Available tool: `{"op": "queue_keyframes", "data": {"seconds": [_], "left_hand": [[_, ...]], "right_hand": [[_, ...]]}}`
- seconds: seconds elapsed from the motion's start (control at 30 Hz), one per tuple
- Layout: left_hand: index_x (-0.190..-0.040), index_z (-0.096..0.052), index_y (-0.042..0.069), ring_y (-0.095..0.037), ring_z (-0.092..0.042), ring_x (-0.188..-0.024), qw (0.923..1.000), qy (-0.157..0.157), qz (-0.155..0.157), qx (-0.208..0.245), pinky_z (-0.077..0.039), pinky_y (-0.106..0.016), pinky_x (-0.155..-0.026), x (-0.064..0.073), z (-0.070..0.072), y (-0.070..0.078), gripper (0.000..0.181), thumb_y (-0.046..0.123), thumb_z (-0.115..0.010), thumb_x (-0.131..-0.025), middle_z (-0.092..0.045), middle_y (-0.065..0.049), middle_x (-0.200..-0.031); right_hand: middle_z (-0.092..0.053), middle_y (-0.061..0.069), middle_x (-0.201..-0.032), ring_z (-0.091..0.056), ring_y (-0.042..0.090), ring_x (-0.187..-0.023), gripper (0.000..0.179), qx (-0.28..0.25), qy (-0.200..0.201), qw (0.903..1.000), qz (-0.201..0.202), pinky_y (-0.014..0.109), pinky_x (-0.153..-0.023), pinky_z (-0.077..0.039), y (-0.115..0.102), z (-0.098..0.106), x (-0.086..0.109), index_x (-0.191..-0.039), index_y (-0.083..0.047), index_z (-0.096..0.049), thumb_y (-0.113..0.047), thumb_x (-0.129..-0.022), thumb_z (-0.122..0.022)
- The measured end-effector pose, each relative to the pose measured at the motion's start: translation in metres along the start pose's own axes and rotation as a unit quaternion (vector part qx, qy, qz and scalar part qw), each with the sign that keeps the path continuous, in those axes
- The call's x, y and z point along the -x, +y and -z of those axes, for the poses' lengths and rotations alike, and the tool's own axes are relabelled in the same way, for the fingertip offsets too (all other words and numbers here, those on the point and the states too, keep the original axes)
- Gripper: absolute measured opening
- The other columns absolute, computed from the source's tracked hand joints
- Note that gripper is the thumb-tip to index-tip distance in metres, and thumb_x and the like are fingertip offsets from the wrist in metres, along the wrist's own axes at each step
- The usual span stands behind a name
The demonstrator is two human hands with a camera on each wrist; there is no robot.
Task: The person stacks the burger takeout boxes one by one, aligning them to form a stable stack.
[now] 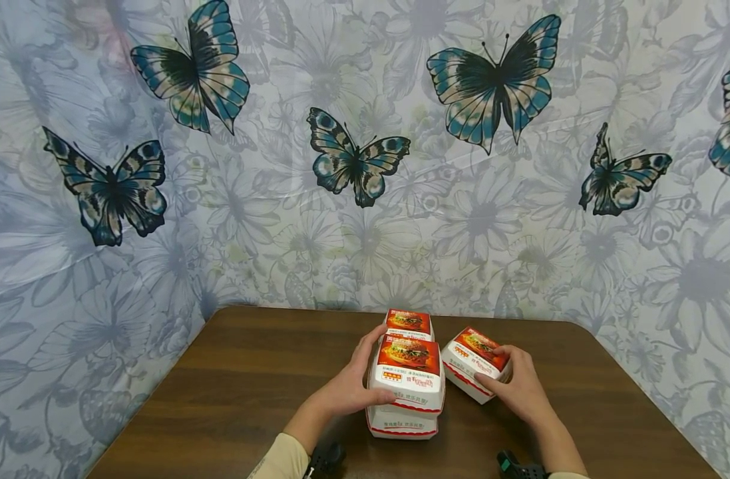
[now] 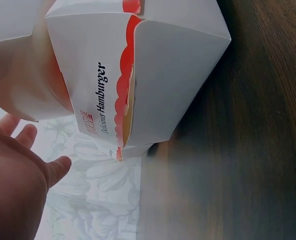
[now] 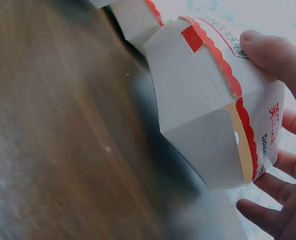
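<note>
Two white hamburger boxes stand stacked at the front, an upper box (image 1: 408,366) with a red burger picture on a lower box (image 1: 402,426). My left hand (image 1: 359,382) holds the upper box from its left, thumb at the front corner and fingers towards the back. In the left wrist view the lower box (image 2: 102,75) reads "Delicious Hamburger". Right of the stack, my right hand (image 1: 520,382) grips another hamburger box (image 1: 469,362), turned at an angle; its thumb lies on the lid in the right wrist view. Behind the stack shows a further box (image 1: 409,323), partly hidden.
The boxes are on a brown wooden table (image 1: 269,352) with rounded back corners. A wall covering (image 1: 257,219) printed with flowers and butterflies stands right behind it. Dark wrist devices (image 1: 325,459) show at the near edge.
</note>
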State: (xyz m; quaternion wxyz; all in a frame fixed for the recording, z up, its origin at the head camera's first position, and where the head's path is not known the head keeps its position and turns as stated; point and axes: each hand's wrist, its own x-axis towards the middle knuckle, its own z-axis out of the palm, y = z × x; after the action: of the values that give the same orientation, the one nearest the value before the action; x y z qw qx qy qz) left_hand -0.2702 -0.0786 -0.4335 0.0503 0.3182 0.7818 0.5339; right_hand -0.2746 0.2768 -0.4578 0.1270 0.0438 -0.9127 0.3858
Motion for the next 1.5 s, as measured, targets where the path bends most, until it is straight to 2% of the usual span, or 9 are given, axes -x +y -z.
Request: {"op": "queue_keyframes", "data": {"seconds": [0.2, 0.43, 0.57, 0.67, 0.8, 0.97, 1.03, 1.17, 1.5], "left_hand": [[-0.155, -0.003, 0.049, -0.032, -0.014, -0.151, 1.0000, 0.004, -0.004, 0.004, -0.024, -0.066, -0.114, 0.000, -0.002, 0.000, 0.108, 0.051, -0.080, -0.079, -0.009, 0.003, -0.164], [-0.155, -0.002, 0.048, -0.027, -0.018, -0.146, 0.9999, 0.011, -0.002, 0.003, -0.029, -0.058, -0.113, 0.000, -0.003, 0.001, 0.111, 0.050, -0.081, -0.077, -0.009, 0.000, -0.160], [-0.158, -0.001, 0.039, -0.026, -0.019, -0.145, 0.9999, 0.013, 0.000, 0.004, -0.030, -0.056, -0.113, 0.000, -0.003, 0.000, 0.116, 0.051, -0.082, -0.076, -0.008, 0.000, -0.159], [-0.159, -0.001, 0.035, -0.027, -0.019, -0.145, 0.9999, 0.012, -0.002, 0.003, -0.030, -0.055, -0.113, 0.000, -0.003, 0.000, 0.118, 0.052, -0.082, -0.074, -0.007, 0.001, -0.159], [-0.156, -0.002, 0.044, -0.026, -0.018, -0.145, 0.9999, 0.008, -0.005, 0.004, -0.031, -0.054, -0.113, 0.000, -0.003, 0.000, 0.115, 0.055, -0.081, -0.074, -0.006, 0.002, -0.158], [-0.155, -0.002, 0.047, -0.025, -0.018, -0.145, 0.9999, 0.005, -0.008, 0.005, -0.030, -0.054, -0.113, -0.001, -0.003, -0.001, 0.114, 0.058, -0.081, -0.073, -0.006, 0.003, -0.158], [-0.156, -0.001, 0.047, -0.025, -0.018, -0.145, 0.9999, 0.006, -0.010, 0.003, -0.030, -0.054, -0.113, -0.001, -0.003, -0.002, 0.115, 0.058, -0.081, -0.073, -0.006, 0.003, -0.158], [-0.156, -0.001, 0.045, -0.025, -0.017, -0.146, 0.9997, 0.009, -0.020, -0.008, -0.030, -0.053, -0.114, -0.001, -0.003, -0.002, 0.115, 0.058, -0.081, -0.074, -0.007, 0.001, -0.158], [-0.156, -0.001, 0.045, -0.024, -0.017, -0.146, 0.9997, 0.012, -0.019, -0.013, -0.030, -0.052, -0.114, -0.002, -0.004, -0.003, 0.115, 0.056, -0.081, -0.074, -0.006, 0.001, -0.159]], "right_hand": [[-0.035, 0.028, -0.141, -0.035, 0.041, -0.129, 0.069, -0.010, 0.015, 0.9998, 0.006, 0.059, -0.102, -0.035, -0.004, 0.007, 0.000, -0.129, 0.001, -0.045, -0.036, -0.083, -0.081], [-0.033, 0.024, -0.144, -0.037, 0.037, -0.126, 0.070, -0.027, 0.039, 0.9987, 0.016, 0.056, -0.100, -0.037, -0.021, 0.016, 0.000, -0.132, -0.002, -0.041, -0.035, -0.084, -0.081], [-0.034, 0.023, -0.143, -0.038, 0.034, -0.127, 0.068, -0.046, 0.063, 0.9962, 0.040, 0.056, -0.101, -0.038, -0.033, 0.019, 0.000, -0.132, -0.001, -0.042, -0.029, -0.084, -0.081], [-0.035, 0.021, -0.143, -0.038, 0.031, -0.128, 0.064, -0.050, 0.084, 0.9936, 0.057, 0.051, -0.099, -0.041, -0.042, 0.023, 0.001, -0.130, -0.002, -0.044, -0.025, -0.084, -0.082], [-0.037, 0.016, -0.145, -0.037, 0.026, -0.129, 0.062, -0.054, 0.103, 0.9905, 0.074, 0.043, -0.097, -0.042, -0.056, 0.028, 0.002, -0.130, -0.004, -0.046, -0.023, -0.083, -0.082], [-0.037, 0.013, -0.148, -0.035, 0.017, -0.131, 0.060, -0.071, 0.115, 0.9863, 0.095, 0.020, -0.099, -0.040, -0.070, 0.033, 0.005, -0.130, -0.005, -0.048, -0.019, -0.082, -0.082], [-0.038, 0.011, -0.148, -0.034, 0.009, -0.131, 0.059, -0.079, 0.116, 0.9847, 0.103, 0.010, -0.096, -0.036, -0.075, 0.035, 0.006, -0.129, -0.006, -0.048, -0.017, -0.082, -0.083], [-0.038, 0.010, -0.149, -0.031, -0.003, -0.129, 0.059, -0.091, 0.112, 0.9819, 0.122, 0.006, -0.097, -0.034, -0.084, 0.037, 0.008, -0.129, -0.007, -0.049, -0.014, -0.082, -0.082], [-0.038, 0.007, -0.147, -0.038, -0.001, -0.125, 0.059, -0.125, 0.080, 0.9737, 0.172, 0.005, -0.095, -0.037, -0.102, 0.035, 0.015, -0.129, -0.006, -0.048, -0.006, -0.081, -0.081]]}}
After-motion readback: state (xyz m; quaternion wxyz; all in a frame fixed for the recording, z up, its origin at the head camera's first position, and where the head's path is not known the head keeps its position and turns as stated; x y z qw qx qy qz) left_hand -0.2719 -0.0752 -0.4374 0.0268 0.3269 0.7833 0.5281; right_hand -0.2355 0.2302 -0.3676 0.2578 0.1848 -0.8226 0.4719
